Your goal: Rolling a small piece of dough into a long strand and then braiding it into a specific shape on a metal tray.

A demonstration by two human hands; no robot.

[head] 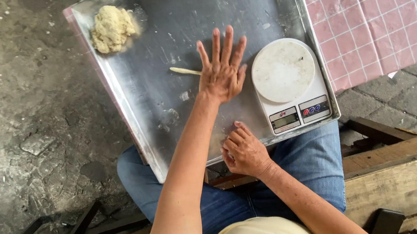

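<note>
Left hand point(221, 72) lies flat, fingers spread, palm down on a thin rolled strip of dough point(185, 71) on the metal tray point(165, 112). Right hand point(245, 152) is loosely curled at the tray's near edge; contents, if any, cannot be determined. A white digital scale point(290, 85) stands just beside the left hand. A dough lump point(112, 28) sits at the far left corner.
</note>
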